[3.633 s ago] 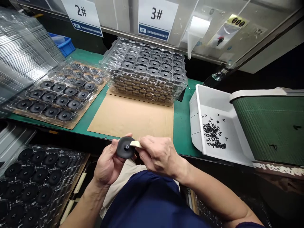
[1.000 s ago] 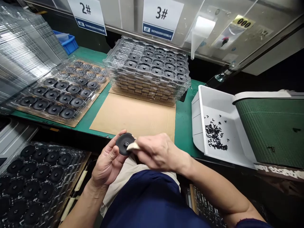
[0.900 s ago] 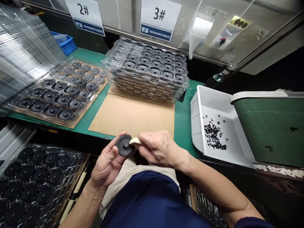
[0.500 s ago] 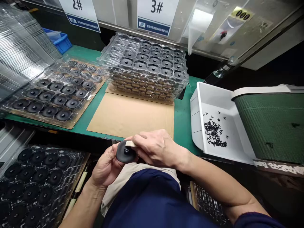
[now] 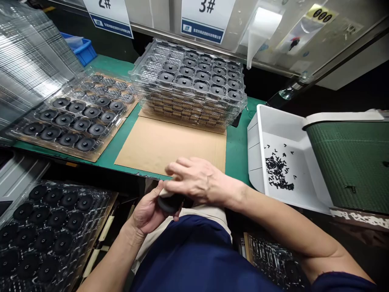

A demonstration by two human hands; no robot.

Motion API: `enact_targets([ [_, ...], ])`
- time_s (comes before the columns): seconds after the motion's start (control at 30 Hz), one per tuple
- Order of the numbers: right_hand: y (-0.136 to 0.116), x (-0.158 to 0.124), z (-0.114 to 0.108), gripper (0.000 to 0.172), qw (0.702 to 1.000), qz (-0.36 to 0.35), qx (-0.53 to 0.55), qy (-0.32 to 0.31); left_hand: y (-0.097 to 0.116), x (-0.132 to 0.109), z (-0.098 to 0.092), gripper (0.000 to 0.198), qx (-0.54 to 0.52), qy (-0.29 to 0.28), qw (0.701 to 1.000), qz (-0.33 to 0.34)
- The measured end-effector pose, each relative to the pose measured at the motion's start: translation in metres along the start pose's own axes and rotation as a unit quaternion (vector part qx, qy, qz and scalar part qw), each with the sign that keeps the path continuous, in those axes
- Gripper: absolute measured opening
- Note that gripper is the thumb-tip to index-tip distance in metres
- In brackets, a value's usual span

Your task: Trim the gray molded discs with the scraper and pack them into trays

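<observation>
My left hand (image 5: pixel 148 211) is closed around the edge of a black round plastic disc (image 5: pixel 170 204), held low before my lap. Over the disc's top side lies my right hand (image 5: pixel 197 181), its fingers curled and gripping at the disc. A small cream-coloured piece (image 5: pixel 165 193) shows under the right fingers, against the disc; whether it is a finger cover or something held, I cannot tell. The right fingertips and most of the disc's face are hidden. Just beyond my hands is a bare cardboard sheet (image 5: pixel 170 142) on the green bench (image 5: pixel 238 150).
Stacked clear trays (image 5: pixel 194 97) with black discs stand behind the cardboard. Another disc tray (image 5: pixel 73 117) lies left, and a darker one (image 5: pixel 48 227) lower left. At right, a white bin (image 5: pixel 306 174) holds small black bits beside a green conveyor belt (image 5: pixel 349 158).
The disc has tilted, and its face with the centre hub is now covered by my right hand. Both hands have shifted slightly right in view, and the camera has turned a little.
</observation>
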State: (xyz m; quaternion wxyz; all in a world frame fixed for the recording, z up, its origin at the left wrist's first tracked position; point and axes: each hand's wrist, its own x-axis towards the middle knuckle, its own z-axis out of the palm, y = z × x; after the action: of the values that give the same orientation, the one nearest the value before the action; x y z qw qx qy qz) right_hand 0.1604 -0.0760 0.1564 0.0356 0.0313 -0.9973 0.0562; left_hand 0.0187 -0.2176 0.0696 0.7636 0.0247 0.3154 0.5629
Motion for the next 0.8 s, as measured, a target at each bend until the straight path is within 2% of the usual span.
enact_targets([
  [0.07, 0.000, -0.001, 0.002, 0.017, 1.000, 0.029, -0.009, 0.001, 0.000, 0.001, -0.001, 0.039, 0.005, 0.011, 1.000, 0.000],
  [0.2, -0.003, -0.001, 0.005, 0.021, 1.000, -0.022, -0.007, -0.016, -0.001, 0.001, -0.004, 0.032, 0.016, 0.035, 0.999, 0.018],
  [0.27, -0.005, -0.001, 0.006, 0.023, 1.000, -0.001, -0.022, -0.017, -0.001, 0.002, -0.006, 0.034, 0.018, 0.037, 0.999, 0.016],
  [0.33, -0.006, 0.000, 0.007, 0.020, 0.999, 0.035, -0.039, -0.015, -0.001, 0.003, -0.008, 0.034, 0.012, 0.046, 0.999, 0.014],
  [0.43, -0.007, -0.001, 0.009, 0.014, 0.999, 0.006, -0.035, -0.020, -0.002, 0.004, -0.009, 0.031, 0.007, 0.063, 0.998, 0.016],
  [0.5, -0.006, -0.001, 0.010, 0.014, 0.999, -0.007, -0.036, -0.018, -0.002, 0.004, -0.009, 0.031, 0.008, 0.064, 0.998, 0.017],
  [0.63, -0.004, -0.002, 0.012, 0.014, 0.998, 0.043, -0.054, -0.008, -0.003, 0.004, -0.010, 0.029, 0.000, 0.078, 0.997, 0.019],
  [0.73, -0.005, -0.003, 0.013, 0.014, 0.999, 0.008, -0.045, 0.001, -0.004, 0.005, -0.010, 0.028, 0.000, 0.076, 0.997, 0.029],
  [0.8, -0.004, -0.004, 0.013, 0.013, 0.999, 0.019, -0.047, 0.007, -0.004, 0.006, -0.010, 0.029, -0.003, 0.067, 0.997, 0.030],
])
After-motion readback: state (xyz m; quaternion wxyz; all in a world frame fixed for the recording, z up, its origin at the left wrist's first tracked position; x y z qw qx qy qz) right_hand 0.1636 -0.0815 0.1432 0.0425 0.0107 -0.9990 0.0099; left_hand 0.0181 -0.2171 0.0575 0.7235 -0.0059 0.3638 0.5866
